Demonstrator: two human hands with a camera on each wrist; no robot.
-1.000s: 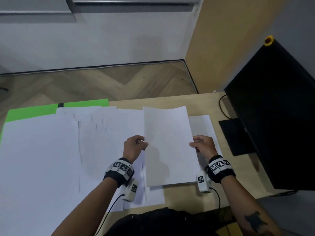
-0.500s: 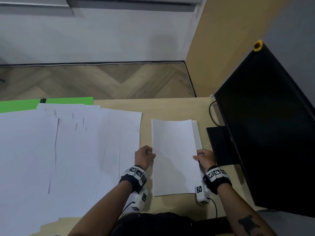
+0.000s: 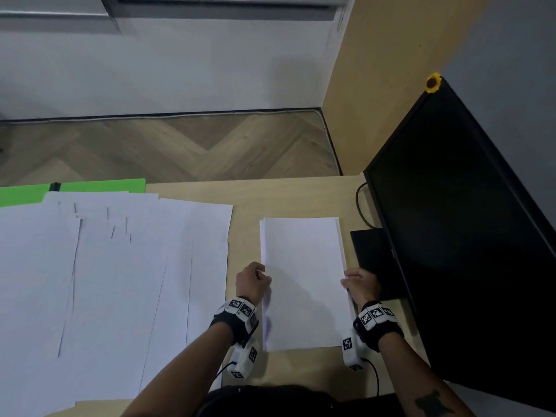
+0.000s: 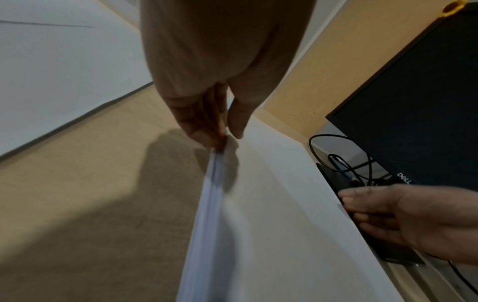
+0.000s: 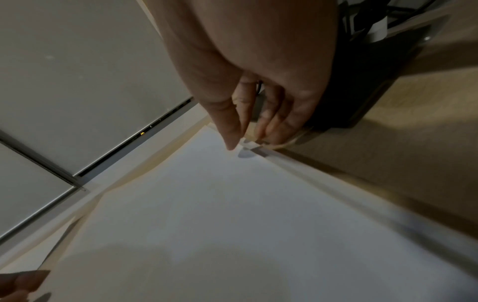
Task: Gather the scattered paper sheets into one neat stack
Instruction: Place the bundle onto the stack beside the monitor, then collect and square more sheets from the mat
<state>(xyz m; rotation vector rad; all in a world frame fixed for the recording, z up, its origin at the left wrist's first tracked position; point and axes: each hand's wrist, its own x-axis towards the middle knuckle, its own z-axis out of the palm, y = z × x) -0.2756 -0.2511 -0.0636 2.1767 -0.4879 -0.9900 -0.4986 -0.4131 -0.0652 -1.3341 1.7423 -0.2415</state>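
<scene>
Desk surface and what rests on it.

We see a light wood desk (image 3: 288,200) carrying a small stack (image 3: 302,281) of white sheets, lying flat right of centre with its long edges running away from us. We note a wide spread of loose sheets (image 3: 114,290) overlapping one another across the left half, well apart from the stack, with bare wood between. We record a green folder (image 3: 99,186) at the far left edge, partly covered by the loose sheets. At the right, a black monitor (image 3: 469,236) stands on a flat black base (image 3: 373,260) just beside the stack, and a black cable (image 3: 362,206) loops on the wood behind it.
</scene>
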